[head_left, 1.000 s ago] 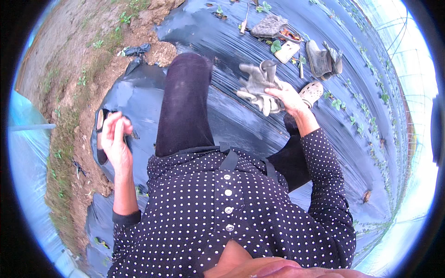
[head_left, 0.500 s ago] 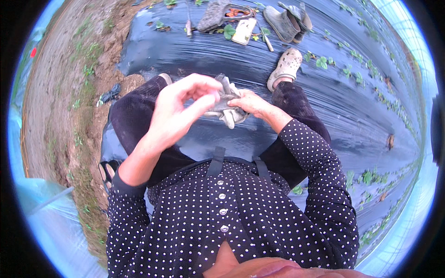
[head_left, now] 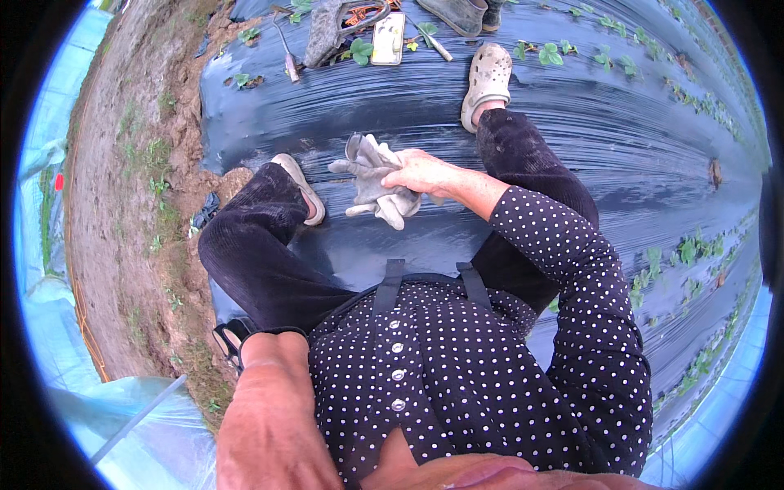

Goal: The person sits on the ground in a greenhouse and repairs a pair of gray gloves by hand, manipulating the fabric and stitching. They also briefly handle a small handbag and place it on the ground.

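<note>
Sheeting point(head_left: 392, 253), dark and glossy, spreads under and around the person, with creases running across it. Along its left edge lies a strip of bare brown soil point(head_left: 122, 188) with patches of weeds, and farther left hangs pale blue translucent film point(head_left: 139, 425). A dark shirt point(head_left: 457, 367) with white dots fills the lower middle of the view, above dark trousers point(head_left: 253, 253) whose legs are spread apart, the left knee bent outward.

The left hand point(head_left: 273, 453) is raised close at the lower left, below the face's edge of the view; its fingers fall outside the picture, so I cannot tell whether they are spread or closed, or on what. The right hand point(head_left: 425, 171) reaches in from the right and pinches a bunch of grey-white work gloves point(head_left: 376, 188), which hang between the two lower legs, over the sheeting, their fingers pointing left and down.

Beyond the gloves, at the top, sits a grey container point(head_left: 323, 41) with orange pieces inside, then grey boots point(head_left: 457, 15) cut by the upper edge. Pale clogs point(head_left: 490, 73) cover both feet. A black sandal point(head_left: 233, 335) shows beside the left sleeve. A flat pale rectangular object point(head_left: 388, 39) lies just right of the container. Small green plants point(head_left: 550, 54) poke through the sheeting.
</note>
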Demonstrator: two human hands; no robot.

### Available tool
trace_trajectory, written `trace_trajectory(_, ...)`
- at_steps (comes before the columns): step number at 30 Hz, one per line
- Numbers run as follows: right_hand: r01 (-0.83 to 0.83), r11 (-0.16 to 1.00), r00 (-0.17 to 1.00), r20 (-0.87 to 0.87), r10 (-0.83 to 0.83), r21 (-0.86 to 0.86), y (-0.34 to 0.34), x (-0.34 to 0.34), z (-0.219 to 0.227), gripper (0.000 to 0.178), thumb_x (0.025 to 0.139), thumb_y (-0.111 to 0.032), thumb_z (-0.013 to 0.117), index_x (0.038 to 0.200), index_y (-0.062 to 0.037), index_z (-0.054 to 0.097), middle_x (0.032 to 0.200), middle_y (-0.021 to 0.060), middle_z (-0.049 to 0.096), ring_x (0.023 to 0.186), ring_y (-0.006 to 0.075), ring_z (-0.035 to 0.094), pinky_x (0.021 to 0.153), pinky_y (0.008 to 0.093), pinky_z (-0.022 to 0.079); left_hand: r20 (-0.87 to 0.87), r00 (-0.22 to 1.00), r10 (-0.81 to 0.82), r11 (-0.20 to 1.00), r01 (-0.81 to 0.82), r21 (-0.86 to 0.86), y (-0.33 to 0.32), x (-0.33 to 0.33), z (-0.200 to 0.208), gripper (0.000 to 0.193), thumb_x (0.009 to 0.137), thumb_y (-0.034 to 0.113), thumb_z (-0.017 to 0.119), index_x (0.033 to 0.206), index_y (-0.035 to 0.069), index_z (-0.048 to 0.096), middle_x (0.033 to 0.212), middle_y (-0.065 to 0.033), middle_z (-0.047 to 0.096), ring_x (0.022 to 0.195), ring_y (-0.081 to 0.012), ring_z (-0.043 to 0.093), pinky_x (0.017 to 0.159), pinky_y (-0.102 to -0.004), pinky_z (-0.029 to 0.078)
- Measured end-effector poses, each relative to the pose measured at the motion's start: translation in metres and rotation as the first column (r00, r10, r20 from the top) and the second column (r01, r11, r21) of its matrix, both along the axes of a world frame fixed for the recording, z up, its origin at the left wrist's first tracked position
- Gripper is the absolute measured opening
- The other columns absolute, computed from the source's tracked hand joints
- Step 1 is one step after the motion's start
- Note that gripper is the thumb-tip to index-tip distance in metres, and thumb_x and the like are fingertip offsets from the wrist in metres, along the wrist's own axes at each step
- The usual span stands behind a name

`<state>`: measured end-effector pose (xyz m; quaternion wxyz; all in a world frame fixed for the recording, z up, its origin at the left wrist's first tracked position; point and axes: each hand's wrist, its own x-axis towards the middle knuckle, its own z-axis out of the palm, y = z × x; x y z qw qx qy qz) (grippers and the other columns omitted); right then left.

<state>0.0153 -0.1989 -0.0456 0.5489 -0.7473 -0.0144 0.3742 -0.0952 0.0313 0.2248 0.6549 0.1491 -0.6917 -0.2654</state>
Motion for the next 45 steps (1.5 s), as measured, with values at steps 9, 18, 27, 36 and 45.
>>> trace_trajectory(9,-0.01,0.996,1.0,0.03,0.007,0.091,0.002,-0.005,-0.002,0.037,0.08,-0.021,0.072,0.111,0.0006,0.069,0.103,0.0154,0.071,0.097,0.0251,0.066,0.086,0.0372,0.05,-0.03,0.996,-0.084,0.996,0.084,0.007,-0.021,0.004,0.0,0.029,0.103,0.022,0.052,0.106,-0.002,0.067,0.102,-0.0181,0.067,0.085,-0.0293,0.064,0.081,-0.0439,0.054)
trace_trajectory(18,0.112,0.933,0.993,-0.078,-0.091,0.341,-0.001,0.002,0.009,0.054,0.079,-0.001,0.072,0.131,-0.0024,0.06,0.119,0.009,0.068,0.109,0.0191,0.062,0.098,0.0334,0.047,-0.116,0.988,-0.104,0.995,0.103,-0.013,-0.018,-0.005,0.0,0.033,0.105,0.025,0.049,0.109,-0.002,0.067,0.104,-0.0197,0.067,0.086,-0.031,0.064,0.082,-0.046,0.054)
trace_trajectory(27,0.154,0.885,0.986,-0.129,-0.107,0.439,0.0,0.004,0.013,0.063,0.075,0.002,0.073,0.135,-0.0013,0.056,0.123,0.0088,0.066,0.115,0.0207,0.06,0.106,0.0359,0.044,-0.136,0.98,-0.142,0.99,0.141,-0.018,-0.021,-0.004,-0.012,0.036,0.107,0.028,0.047,0.112,-0.002,0.066,0.107,-0.0213,0.067,0.086,-0.0327,0.063,0.082,-0.0481,0.054)
trace_trajectory(36,0.181,0.852,0.979,-0.01,-0.202,0.491,-0.001,0.004,0.031,0.06,0.08,-0.008,0.078,0.135,0.0002,0.055,0.121,0.0083,0.067,0.113,0.0176,0.061,0.102,0.0331,0.047,0.058,0.332,0.942,0.035,-0.267,0.963,0.011,0.04,-0.198,0.04,0.102,0.035,0.059,0.12,-0.001,0.066,0.114,-0.0097,0.069,0.106,-0.0189,0.064,0.095,-0.0335,0.049)
trace_trajectory(45,0.024,0.92,0.994,0.086,-0.063,0.392,0.018,-0.013,0.058,0.07,0.083,-0.023,0.083,0.141,-0.0007,0.05,0.128,0.011,0.063,0.12,0.0184,0.058,0.106,0.0353,0.044,-0.471,-0.061,0.88,0.447,-0.228,0.865,0.0,0.055,-0.255,0.053,0.096,0.017,0.07,0.143,0.007,0.048,0.136,-0.0049,0.058,0.131,-0.0196,0.051,0.115,-0.0399,0.036)
